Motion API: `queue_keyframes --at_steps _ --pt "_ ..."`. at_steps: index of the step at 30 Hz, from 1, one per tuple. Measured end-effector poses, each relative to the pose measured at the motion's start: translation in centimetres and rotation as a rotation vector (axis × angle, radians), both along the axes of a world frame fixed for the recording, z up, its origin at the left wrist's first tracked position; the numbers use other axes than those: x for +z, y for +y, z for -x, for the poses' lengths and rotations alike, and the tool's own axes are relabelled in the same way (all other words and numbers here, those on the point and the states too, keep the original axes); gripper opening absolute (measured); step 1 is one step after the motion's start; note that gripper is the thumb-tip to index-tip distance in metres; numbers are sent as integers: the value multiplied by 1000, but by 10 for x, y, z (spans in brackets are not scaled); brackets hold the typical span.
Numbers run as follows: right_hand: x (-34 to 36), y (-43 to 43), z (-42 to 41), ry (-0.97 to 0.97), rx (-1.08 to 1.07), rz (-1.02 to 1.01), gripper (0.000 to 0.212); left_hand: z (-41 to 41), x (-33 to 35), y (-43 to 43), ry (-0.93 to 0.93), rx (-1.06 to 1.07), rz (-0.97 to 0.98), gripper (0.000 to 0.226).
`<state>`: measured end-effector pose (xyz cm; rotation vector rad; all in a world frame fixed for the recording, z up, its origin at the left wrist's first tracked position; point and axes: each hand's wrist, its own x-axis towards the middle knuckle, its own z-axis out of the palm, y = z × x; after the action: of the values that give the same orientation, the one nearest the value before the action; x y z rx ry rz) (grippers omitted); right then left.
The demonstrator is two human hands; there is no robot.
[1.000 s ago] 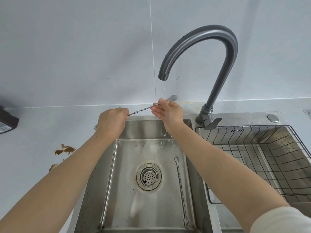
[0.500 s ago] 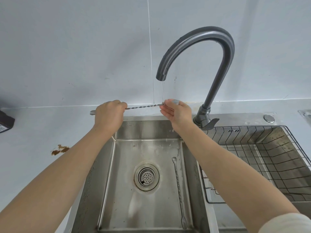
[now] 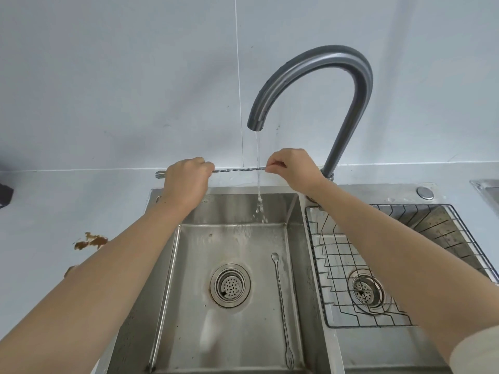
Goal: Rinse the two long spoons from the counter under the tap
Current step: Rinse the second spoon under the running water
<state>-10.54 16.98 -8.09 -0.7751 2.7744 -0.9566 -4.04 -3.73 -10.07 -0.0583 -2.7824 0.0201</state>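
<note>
A long twisted-handle metal spoon [image 3: 237, 170] is held level over the left sink basin [image 3: 189, 333]. My left hand [image 3: 186, 182] grips its left part, with the forked end poking out to the left. My right hand [image 3: 293, 168] pinches its right end, hiding the bowl. A thin stream of water [image 3: 258, 168] falls from the grey curved tap [image 3: 310, 76] onto the handle just left of my right fingers. A second long spoon [image 3: 280, 300] lies on the basin floor right of the drain, bowl pointing away from me.
A wire rack [image 3: 337, 265] sits in the right basin with its own drain [image 3: 366, 291]. A brown stain [image 3: 90, 241] marks the counter on the left. A dark object [image 3: 5, 194] sits at the far left edge. A round metal button [image 3: 425, 192] lies behind the right basin.
The spoon went from tilted to level. My right hand slid right along it, so its bowl is now covered. The water stream has grown stronger and now splashes off the handle.
</note>
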Motion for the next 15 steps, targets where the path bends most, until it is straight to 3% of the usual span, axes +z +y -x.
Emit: queue_keyframes --at_steps 4,12,15 --pt "0 -13 -2 44 108 -124 21 2 0 7 14 -23 9 36" --pt "3 -11 2 -145 108 -28 18 2 -2 -4 -25 -63 -2 31" --pt "4 -14 2 -108 124 -69 20 2 -3 -5 -15 -45 18 34"
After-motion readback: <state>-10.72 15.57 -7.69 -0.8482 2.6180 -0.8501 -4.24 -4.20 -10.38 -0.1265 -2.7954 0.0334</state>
